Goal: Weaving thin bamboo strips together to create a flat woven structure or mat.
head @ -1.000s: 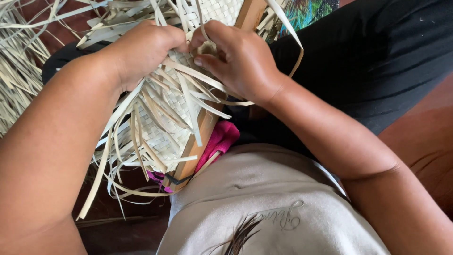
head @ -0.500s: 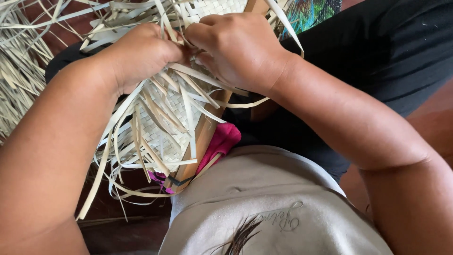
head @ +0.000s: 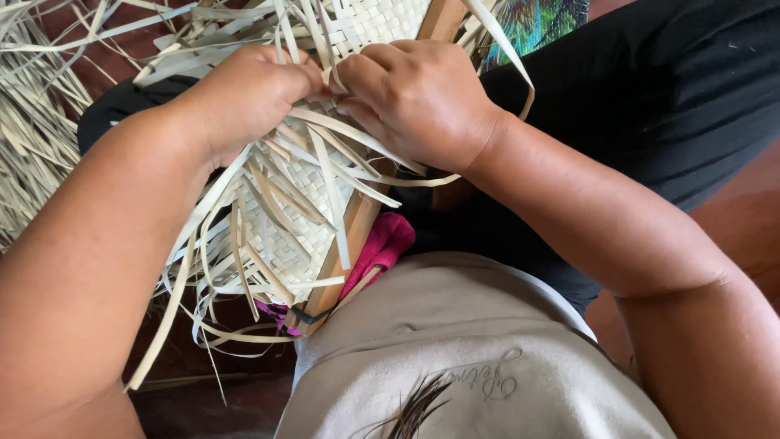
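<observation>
- Head view: left hand [head: 244,97] and right hand [head: 418,97] meet, fingers pinched on pale strips of the woven mat [head: 284,219].
- Mat rests across the lap — against a wooden slat [head: 353,223], above pink cloth [head: 386,244].

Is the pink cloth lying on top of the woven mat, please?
No, the pink cloth sits beside the wooden slat, below the woven mat.

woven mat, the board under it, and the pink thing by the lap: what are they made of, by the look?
Woven mat: flat pale strips, matte and fibrous, probably dried palm or similar leaf; loose ends curl and split. Board: looks like bare wood, tan, straight-edged, unpainted. Pink thing: soft folded fabric, likely cloth. Left hand and right hand pinch strips together.
</observation>
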